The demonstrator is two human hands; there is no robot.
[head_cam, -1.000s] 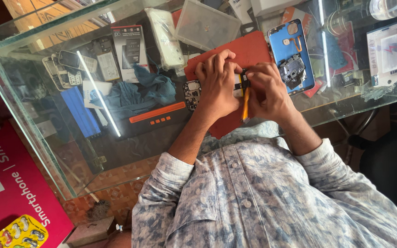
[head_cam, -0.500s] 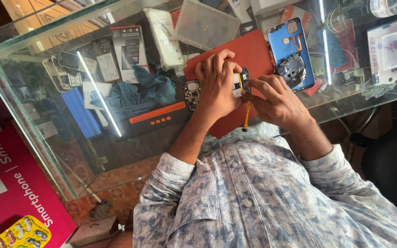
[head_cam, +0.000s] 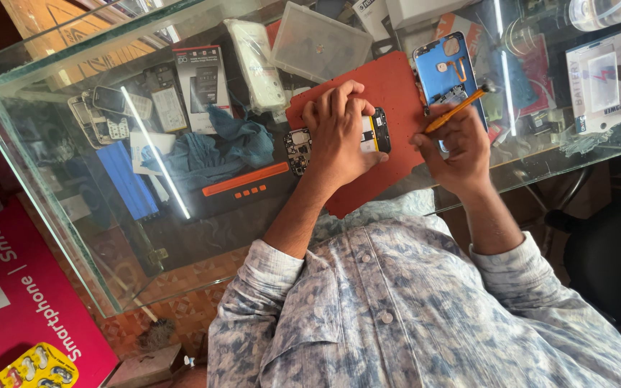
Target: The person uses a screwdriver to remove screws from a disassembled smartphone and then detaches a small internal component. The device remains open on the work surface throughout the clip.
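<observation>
in the head view, an opened phone (head_cam: 375, 131) is pinned flat on the red mat (head_cam: 397, 86) under the left hand (head_cam: 339, 136), its fingers spread and pressed over the phone's left part, so only its right end shows just beyond the fingertips. a yellow screwdriver (head_cam: 456, 109) is pinched in the closed fingers of the right hand (head_cam: 454, 144), right of the phone, apart from it, its tip over a blue back cover (head_cam: 445, 72) at the far side.

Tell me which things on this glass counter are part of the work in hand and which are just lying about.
In hand:
left hand pressing the opened phone
right hand holding the orange screwdriver
red mat
blue phone back cover

Lying about:
clear plastic box
white phone case
blue cloth
old phones
</observation>
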